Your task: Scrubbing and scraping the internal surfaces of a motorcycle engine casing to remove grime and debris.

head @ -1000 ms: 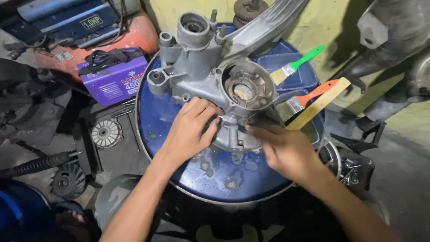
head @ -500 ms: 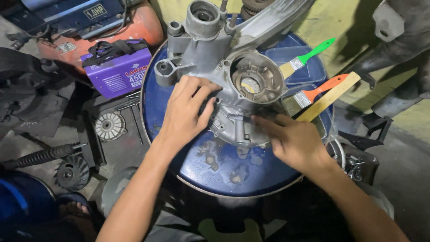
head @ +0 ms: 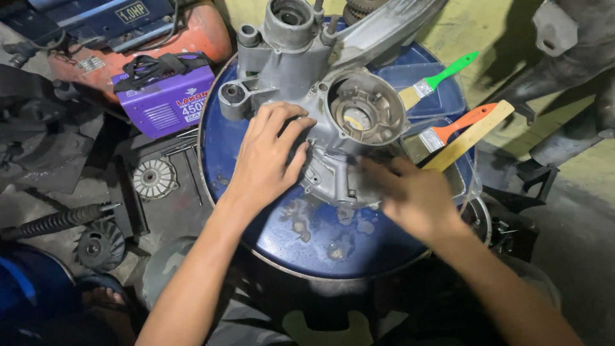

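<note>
Blue drum top (head: 256,224) w/ grey engine casing (head: 320,96): left hand (head: 269,157) flat, fingers spread on it; right hand (head: 410,192) blurred, grip unclear.

Far left: purple box-shaped welding machine (head: 165,95) with black strap, just beside an orange compressor tank (head: 192,35). Left, on the floor: round finned metal disc (head: 152,178), black fan wheel (head: 99,246) nearer, coiled black spring shock (head: 54,222) lying between. Far right: clear plastic tray (head: 448,96) holding green-handled paintbrush (head: 437,81), orange-handled paintbrush (head: 456,127) and flat wooden stick (head: 471,134). Grey metal frame parts (head: 570,57) far right, over yellowish floor (head: 493,32).
</note>
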